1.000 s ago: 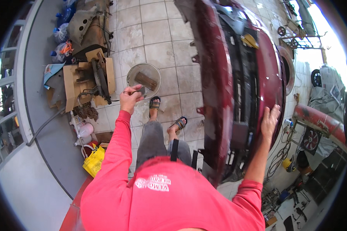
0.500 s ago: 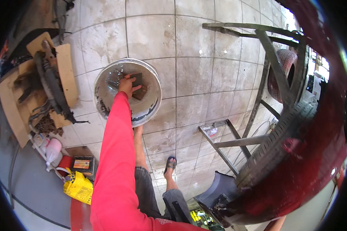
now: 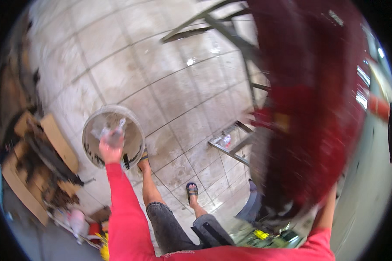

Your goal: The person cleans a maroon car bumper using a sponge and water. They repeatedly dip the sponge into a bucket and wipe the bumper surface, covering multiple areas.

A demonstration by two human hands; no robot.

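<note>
My left hand [image 3: 111, 150] is over the near side of a pale round bucket [image 3: 140, 132], at the end of a red sleeve. Its fingers are closed on a small flat grey piece [image 3: 115, 138], blurred but resembling sandpaper. Shiny water splashes around the fingertips. On the right looms a large dark red car body panel [image 3: 311, 108], smeared by motion. My right forearm [image 3: 328, 209] reaches up to its lower edge, and the hand itself is hidden behind it.
A metal frame stand [image 3: 235, 152] is on the tiled floor [image 3: 161, 100] beside the panel. Cardboard [image 3: 59, 143] with dark parts lies at the left, above a pink-and-white bottle [image 3: 77, 222]. My sandaled foot [image 3: 192, 189] is near the middle.
My left hand has risen from inside the bucket with the grey piece. The view has swung right, so the bucket sits lower left and the red panel fills more of the right side.
</note>
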